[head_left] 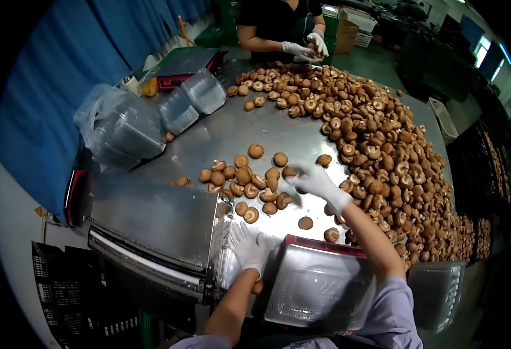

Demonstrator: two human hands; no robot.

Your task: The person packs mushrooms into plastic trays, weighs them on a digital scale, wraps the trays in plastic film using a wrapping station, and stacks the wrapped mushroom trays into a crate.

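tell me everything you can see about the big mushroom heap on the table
The mushroom heap is many brown, rounded caps with pale stems, piled loosely, some cap up, others showing pale undersides. It curves along the right side of the metal table, from the far edge round to the near right, resting on it. The right hand is beside its left edge, contact unclear.

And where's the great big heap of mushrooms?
In the head view, the mushroom heap covers the right side of the metal table, beside the gloved right hand, and curves up to the other person.
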